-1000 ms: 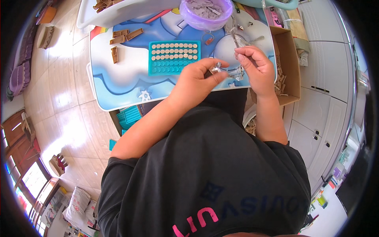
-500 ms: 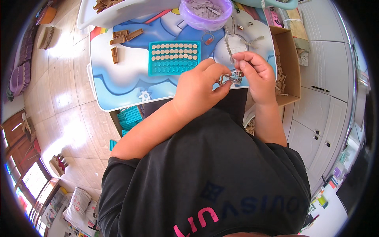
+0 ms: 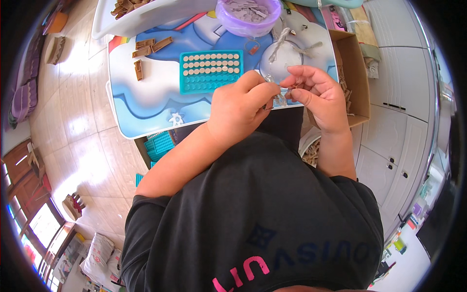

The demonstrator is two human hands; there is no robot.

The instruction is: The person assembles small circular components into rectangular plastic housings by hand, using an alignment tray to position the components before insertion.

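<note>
My left hand (image 3: 242,103) is closed at the table's near edge, gripping a small shiny metal clip-like piece (image 3: 279,100) that is partly hidden by the fingers. Just to its right, the thumb and index finger of my right hand (image 3: 322,100) pinch something tiny and reddish-brown, too small to name. The fingertips of both hands almost meet. Beyond the left hand lies a teal tray (image 3: 181,80) with rows of round beige discs (image 3: 210,63); its nearer rows of round hollows hold none. Pale twisted strands (image 3: 278,44) lie past the right hand.
Brown folded pieces (image 3: 153,46) lie on the patterned table (image 3: 146,114). At the back stand a purple-lined bowl (image 3: 253,30) of grey scraps and a white bin (image 3: 160,18) with more brown pieces. A cardboard box (image 3: 357,78) stands against the right edge; teal trays (image 3: 159,145) sit below.
My right hand has lowered slightly, with its fingers fanned out more above the pinch. The metal piece has turned and is more covered by my left hand. The view has shifted slightly.
</note>
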